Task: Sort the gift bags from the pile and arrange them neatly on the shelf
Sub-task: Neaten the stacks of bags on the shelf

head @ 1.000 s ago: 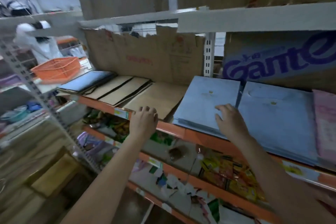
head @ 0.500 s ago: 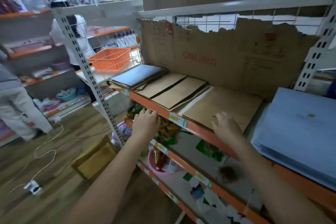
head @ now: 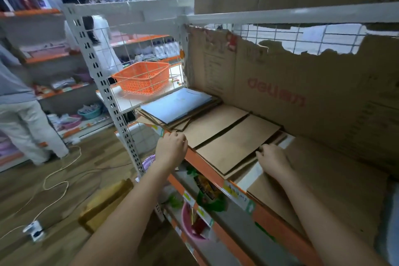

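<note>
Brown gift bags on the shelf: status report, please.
Left hand at shelf edge, empty. Right hand on brown gift bags, grip unclear. Nothing in the way.

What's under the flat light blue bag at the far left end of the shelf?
The light blue bag lies on a stack of flat brown paper bags, whose edges poke out. How many are underneath is hidden.

Flat brown paper gift bags (head: pixel 235 147) are laid side by side along the orange-edged shelf (head: pixel 278 225), overlapping slightly, with dark handles seen between them. At the left end, a pale blue gift bag (head: pixel 177 103) is stacked flat on more brown ones. A larger brown bag (head: pixel 336 190) is laid flat at the right.
</note>
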